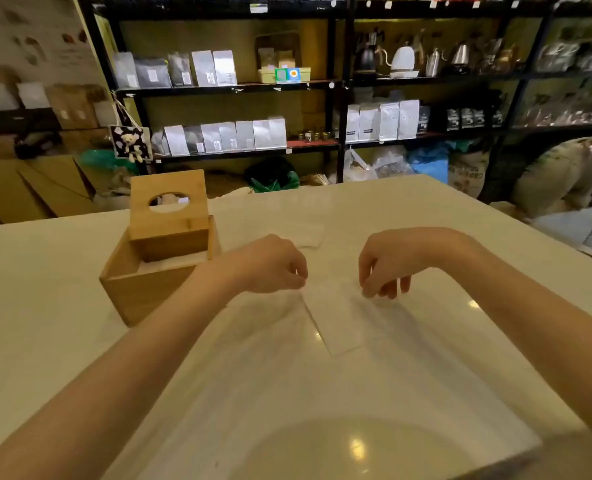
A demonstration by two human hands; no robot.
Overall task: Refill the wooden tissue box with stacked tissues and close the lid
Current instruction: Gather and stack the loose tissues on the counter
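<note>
Spanning the whole foreground, a pale glossy table point(374, 209), backed by black shelving point(343, 84) stocked with silver and white bags and a row of kettles. Standing on the table's left part, a wooden tissue box point(142, 292), open, its lid point(168, 216) with the round hole tipped up at the far edge and white tissues point(173, 263) lying inside. Lying flat near the table's middle, just right of the box, a white tissue point(336, 317), hard to tell from the tabletop in the blur. Pinching its far left corner, the left hand point(270, 265), fingers curled. Pinching, seemingly, the far right corner, the right hand point(388, 261), fingertips pointing down. Beyond the hands, a further tissue point(308, 233), faint.
</note>
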